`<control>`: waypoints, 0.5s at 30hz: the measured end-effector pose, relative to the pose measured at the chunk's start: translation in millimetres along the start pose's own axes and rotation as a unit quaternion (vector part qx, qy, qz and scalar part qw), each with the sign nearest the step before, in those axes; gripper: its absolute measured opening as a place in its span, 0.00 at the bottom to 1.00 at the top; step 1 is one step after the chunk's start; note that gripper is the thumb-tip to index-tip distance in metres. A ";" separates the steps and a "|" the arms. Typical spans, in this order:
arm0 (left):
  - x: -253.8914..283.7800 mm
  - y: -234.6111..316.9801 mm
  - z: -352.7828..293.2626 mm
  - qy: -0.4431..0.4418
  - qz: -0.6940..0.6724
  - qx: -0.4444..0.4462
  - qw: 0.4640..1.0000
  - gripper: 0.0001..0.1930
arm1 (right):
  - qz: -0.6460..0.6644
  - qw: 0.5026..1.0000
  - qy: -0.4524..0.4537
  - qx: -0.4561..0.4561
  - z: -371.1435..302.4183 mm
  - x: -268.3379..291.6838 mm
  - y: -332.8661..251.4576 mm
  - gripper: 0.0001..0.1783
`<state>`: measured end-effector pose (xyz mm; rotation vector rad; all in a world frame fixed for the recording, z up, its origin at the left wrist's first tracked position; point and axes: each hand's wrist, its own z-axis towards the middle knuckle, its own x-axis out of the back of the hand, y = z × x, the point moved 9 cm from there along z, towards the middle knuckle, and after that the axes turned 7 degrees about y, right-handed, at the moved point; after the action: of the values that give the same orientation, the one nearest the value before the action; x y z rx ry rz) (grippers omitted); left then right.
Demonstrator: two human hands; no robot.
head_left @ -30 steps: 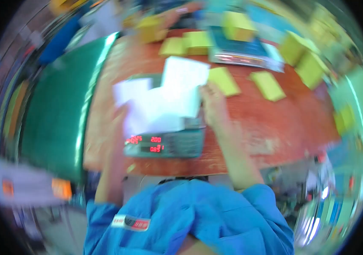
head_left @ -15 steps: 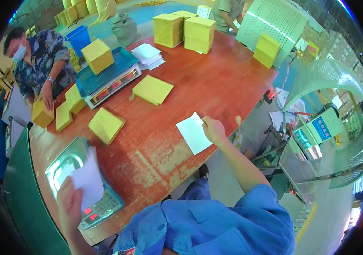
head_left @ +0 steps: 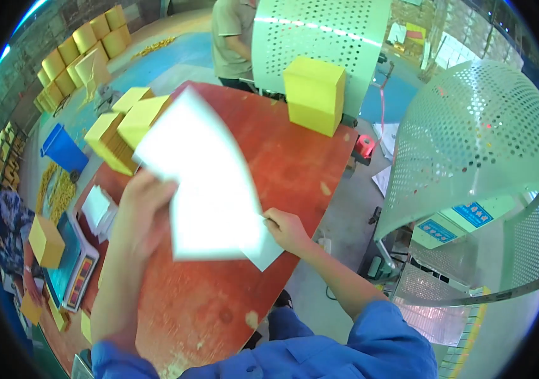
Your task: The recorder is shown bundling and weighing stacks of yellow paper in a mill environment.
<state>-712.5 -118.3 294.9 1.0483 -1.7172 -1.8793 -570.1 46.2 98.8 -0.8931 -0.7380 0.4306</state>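
A worker in a blue shirt holds white paper over a red table point(head_left: 209, 309), both hands raised above its surface. The left hand point(head_left: 143, 205), slightly blurred, has thumb and fingers pinched on the near-left edge of a large white sheet point(head_left: 209, 183), tilted up above the middle of the table. The right hand point(head_left: 287, 230), near the table's right edge, is closed on a second white sheet point(head_left: 267, 251), which shows partly from behind the first. The hands are well apart from each other, with the paper between them.

At the table's far right corner stands a tall yellow block point(head_left: 315, 95); more yellow stacks point(head_left: 110, 140) sit along its far left side, partly covered by the raised sheet. Along the table's left edge, a pile of white paper point(head_left: 97, 211) lies near a scale point(head_left: 81, 271) bearing a yellow box point(head_left: 46, 242). Beyond that edge are a co-worker in camouflage clothing point(head_left: 7, 218) and a blue bin point(head_left: 65, 150). Past the table's far end, a person in a drab shirt point(head_left: 231, 47) stands beside a perforated drum point(head_left: 317, 31). A curved perforated cover point(head_left: 472, 126) rises to the table's right.
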 end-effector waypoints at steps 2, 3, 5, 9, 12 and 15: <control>-65.2 -7.6 104.0 -0.040 -0.058 0.013 0.997 0.10 | 0.014 0.998 0.027 -0.053 17.0 27.2 29.7 0.04; -91.8 -15.0 158.4 -0.019 -0.108 0.009 0.994 0.07 | 0.022 0.993 0.046 -0.104 24.4 37.3 47.7 0.04; -131.6 -35.8 257.4 -0.019 -0.103 0.009 0.994 0.06 | 0.042 0.991 0.032 -0.119 30.7 34.6 52.5 0.05; -204.1 -85.9 337.9 0.070 -0.068 0.022 0.995 0.10 | 0.043 0.996 0.017 -0.081 26.9 31.5 42.1 0.03; -223.4 -105.8 353.7 0.111 0.008 0.027 0.993 0.08 | 0.069 0.989 0.024 -0.126 25.9 39.9 48.8 0.03; -223.5 -110.0 362.8 0.094 0.116 -0.012 0.989 0.10 | 0.087 0.992 0.023 -0.092 26.8 40.6 42.9 0.04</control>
<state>-813.5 306.2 237.7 0.9391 -1.6275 -1.5994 -563.8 110.3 90.5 -1.1421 -0.6659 0.5001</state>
